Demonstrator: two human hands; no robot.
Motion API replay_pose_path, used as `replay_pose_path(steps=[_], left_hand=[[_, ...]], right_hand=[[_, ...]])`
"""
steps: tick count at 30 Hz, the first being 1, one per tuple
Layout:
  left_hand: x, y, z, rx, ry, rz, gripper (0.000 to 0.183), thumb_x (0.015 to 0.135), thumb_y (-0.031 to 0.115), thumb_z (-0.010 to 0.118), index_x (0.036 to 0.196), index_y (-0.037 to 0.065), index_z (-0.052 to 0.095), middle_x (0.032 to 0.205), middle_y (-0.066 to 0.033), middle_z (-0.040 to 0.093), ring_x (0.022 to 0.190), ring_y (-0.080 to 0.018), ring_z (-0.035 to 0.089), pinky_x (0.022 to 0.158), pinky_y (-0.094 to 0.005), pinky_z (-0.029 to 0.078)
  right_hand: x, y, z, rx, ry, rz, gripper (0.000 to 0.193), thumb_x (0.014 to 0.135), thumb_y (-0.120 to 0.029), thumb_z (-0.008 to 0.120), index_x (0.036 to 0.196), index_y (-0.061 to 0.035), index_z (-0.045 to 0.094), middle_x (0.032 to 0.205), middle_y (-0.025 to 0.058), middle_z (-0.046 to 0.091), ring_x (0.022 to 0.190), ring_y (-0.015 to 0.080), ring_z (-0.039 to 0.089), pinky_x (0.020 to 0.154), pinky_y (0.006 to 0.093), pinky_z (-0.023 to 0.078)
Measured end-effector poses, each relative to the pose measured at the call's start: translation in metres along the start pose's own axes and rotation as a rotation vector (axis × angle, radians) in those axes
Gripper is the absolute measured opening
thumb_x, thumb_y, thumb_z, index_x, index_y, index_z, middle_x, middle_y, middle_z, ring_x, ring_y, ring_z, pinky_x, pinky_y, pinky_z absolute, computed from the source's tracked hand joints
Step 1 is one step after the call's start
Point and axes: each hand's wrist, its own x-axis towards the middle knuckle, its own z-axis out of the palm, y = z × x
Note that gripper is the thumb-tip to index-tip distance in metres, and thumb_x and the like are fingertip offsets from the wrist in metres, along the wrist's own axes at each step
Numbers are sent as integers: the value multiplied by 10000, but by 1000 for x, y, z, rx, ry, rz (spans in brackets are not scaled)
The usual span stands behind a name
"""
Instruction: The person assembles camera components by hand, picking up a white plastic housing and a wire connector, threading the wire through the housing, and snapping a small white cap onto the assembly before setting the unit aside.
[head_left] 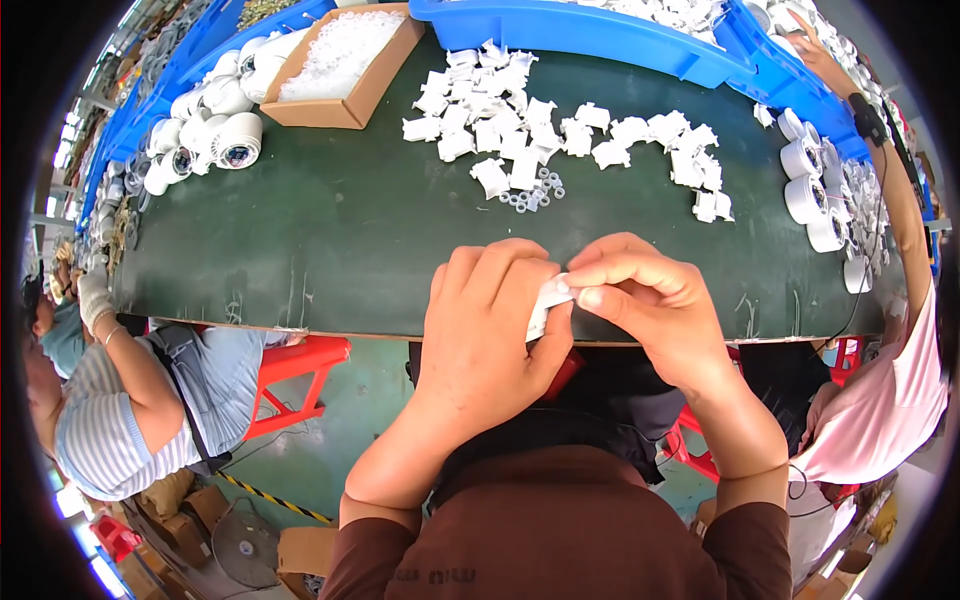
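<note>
Above the near edge of the green table (350,240), my left hand (490,325) is closed round a small white plastic part (541,305), its fingers covering most of it. My right hand (650,300) pinches at the upper end of the same part with thumb and forefinger; anything tiny between those fingertips is hidden. Beyond my hands lies a loose pile of similar white plastic parts (490,125), trailing off to the right. At the pile's near side sit several small translucent rings (532,192).
A cardboard box (345,105) of clear small pieces stands at the back left beside white camera housings (238,140). Blue bins (600,42) line the far side. White cylinders (806,198) stand at right. Co-workers sit both sides; one person's arm (895,190) reaches toward the right bin.
</note>
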Motion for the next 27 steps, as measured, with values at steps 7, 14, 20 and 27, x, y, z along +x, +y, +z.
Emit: replay_pose_path(steps=[7, 14, 20, 27], left_hand=[[-1, 0, 3, -20, 11, -18, 360, 759, 43, 743, 1074, 69, 571, 1143, -111, 624, 982, -319, 594, 850, -414, 450], [-2, 4, 10, 3, 81, -23, 405, 728, 10, 759, 1075, 73, 561, 1155, -114, 623, 986, -323, 595, 844, -413, 450], [-7, -4, 15, 13, 164, 13, 406, 709, -8, 772, 1055, 96, 587, 1059, -89, 660, 893, -302, 583, 785, -396, 452], [-1, -3, 5, 5, 108, 70, 346, 699, -7, 774, 992, 89, 617, 986, -92, 673, 870, -326, 599, 778, -411, 469]], right_hand=[[13, -9, -2, 104, -61, 195, 120, 933, 3, 680, 1052, 10, 696, 1052, 80, 683, 1021, 147, 640, 926, 317, 519], [11, 1, 10, 53, 14, 204, 166, 953, -25, 660, 1116, 1, 643, 1011, 55, 674, 962, 119, 631, 886, 302, 522], [8, 5, 13, 184, 27, 104, 119, 988, -49, 629, 1092, 1, 656, 1072, 66, 689, 980, 117, 632, 887, 297, 521], [7, 17, 19, 25, 78, 70, 104, 1009, -35, 573, 1082, -6, 641, 1037, 42, 682, 983, 94, 618, 883, 272, 506]])
